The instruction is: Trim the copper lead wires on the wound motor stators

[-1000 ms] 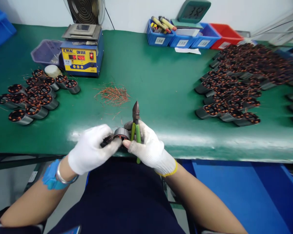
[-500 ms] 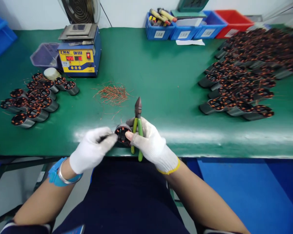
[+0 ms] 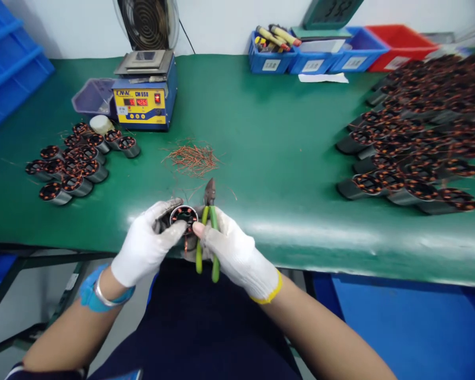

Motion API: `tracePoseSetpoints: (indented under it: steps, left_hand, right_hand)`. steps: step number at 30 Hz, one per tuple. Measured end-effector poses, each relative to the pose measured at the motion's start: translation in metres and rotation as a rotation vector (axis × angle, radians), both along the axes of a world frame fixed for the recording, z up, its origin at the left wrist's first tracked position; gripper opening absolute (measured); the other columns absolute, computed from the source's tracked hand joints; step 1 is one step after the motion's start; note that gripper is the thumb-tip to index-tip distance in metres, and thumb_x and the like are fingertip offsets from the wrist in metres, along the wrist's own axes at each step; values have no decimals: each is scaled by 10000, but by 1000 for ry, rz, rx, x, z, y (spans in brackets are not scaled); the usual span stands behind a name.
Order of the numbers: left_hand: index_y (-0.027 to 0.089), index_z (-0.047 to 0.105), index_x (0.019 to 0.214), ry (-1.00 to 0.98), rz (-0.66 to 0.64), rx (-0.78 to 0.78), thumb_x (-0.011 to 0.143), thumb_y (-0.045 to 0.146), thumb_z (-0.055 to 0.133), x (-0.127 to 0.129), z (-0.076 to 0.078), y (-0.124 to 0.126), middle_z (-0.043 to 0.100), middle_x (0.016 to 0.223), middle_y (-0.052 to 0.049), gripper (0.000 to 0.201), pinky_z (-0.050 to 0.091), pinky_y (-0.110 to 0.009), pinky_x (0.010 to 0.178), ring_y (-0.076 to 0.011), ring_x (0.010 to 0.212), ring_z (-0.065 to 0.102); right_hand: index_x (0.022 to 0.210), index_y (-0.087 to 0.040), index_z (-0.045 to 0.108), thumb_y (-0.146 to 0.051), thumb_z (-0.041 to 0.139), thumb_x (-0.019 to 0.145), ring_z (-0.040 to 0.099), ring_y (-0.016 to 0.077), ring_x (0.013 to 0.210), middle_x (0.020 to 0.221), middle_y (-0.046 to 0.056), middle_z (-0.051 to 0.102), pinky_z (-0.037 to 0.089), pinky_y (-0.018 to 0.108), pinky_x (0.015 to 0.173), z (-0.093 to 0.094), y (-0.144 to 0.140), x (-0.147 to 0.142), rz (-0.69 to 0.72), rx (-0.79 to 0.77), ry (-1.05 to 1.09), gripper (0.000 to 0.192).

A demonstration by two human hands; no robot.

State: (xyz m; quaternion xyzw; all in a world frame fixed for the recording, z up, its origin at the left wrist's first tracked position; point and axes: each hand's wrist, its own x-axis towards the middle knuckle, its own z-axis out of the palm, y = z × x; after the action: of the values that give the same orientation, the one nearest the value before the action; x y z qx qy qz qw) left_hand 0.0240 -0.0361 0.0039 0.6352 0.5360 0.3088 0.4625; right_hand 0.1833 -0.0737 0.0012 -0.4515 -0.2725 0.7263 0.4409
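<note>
Left hand [image 3: 148, 245], gloved, grasps wound stator [image 3: 183, 215] at near table edge, coil face toward camera; right hand [image 3: 231, 252] pinches stator's other side while clutching green-handled cutters [image 3: 207, 232], tip pointing away; beyond, copper wire clippings [image 3: 192, 157] on green table [image 3: 269, 137]; stator group [image 3: 73, 166] far left; solder pot [image 3: 144, 100] behind; stator heap [image 3: 415, 142] far right.

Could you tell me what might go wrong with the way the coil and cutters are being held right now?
The right hand grips green cutters while its thumb steadies the coil; the tool could slip and nick the copper winding. The coil, pinched by the left hand at the table edge, might drop off it.
</note>
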Motion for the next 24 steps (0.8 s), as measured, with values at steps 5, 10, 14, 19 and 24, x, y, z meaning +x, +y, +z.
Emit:
tracePoseSetpoints:
  steps: [5, 10, 14, 19, 24]
  left_hand:
    - [116, 698, 1129, 395, -271, 108, 846, 461, 528, -24, 11, 21, 684, 1042, -123, 478, 508, -449, 894, -282, 966, 649]
    - [120, 674, 1207, 430, -253, 142, 841, 496, 539, -33, 9, 28, 633, 1237, -151, 542, 454, -482, 1007, -324, 1126, 600]
    - [132, 360, 1497, 69, -286, -95, 845, 481, 591, -33, 4, 29, 566, 1399, -170, 774, 418, -481, 1078, -327, 1268, 547]
    - [92, 291, 1516, -263, -276, -279, 866, 407, 613, -25, -3, 35, 630, 1307, -211, 791, 470, -459, 1027, -318, 1204, 608]
    - [89, 356, 1489, -365, -247, -246, 845, 404, 651, -22, -11, 37, 698, 1198, -191, 775, 482, -443, 1022, -299, 1138, 653]
  right_hand:
    - [1197, -252, 547, -349, 615, 839, 639, 191, 846, 1068, 51, 663, 539, 376, 772, 13, -10, 37, 230, 197, -573, 377]
    - [1359, -293, 460, -312, 535, 857, 673, 219, 918, 1173, 60, 670, 536, 371, 780, 25, -17, 66, 386, 331, -985, 508]
    - [1378, -209, 470, -296, 481, 836, 675, 305, 987, 1204, 132, 658, 540, 414, 753, 35, -15, 68, 502, 574, -1417, 549]
    - [1333, -117, 502, -274, 463, 827, 669, 316, 890, 1150, 177, 649, 511, 393, 676, 41, -1, 58, 644, 792, -1750, 531]
    - [1323, -126, 486, -305, 468, 853, 629, 274, 888, 1133, 142, 633, 445, 345, 687, 43, 13, 49, 733, 796, -1767, 503]
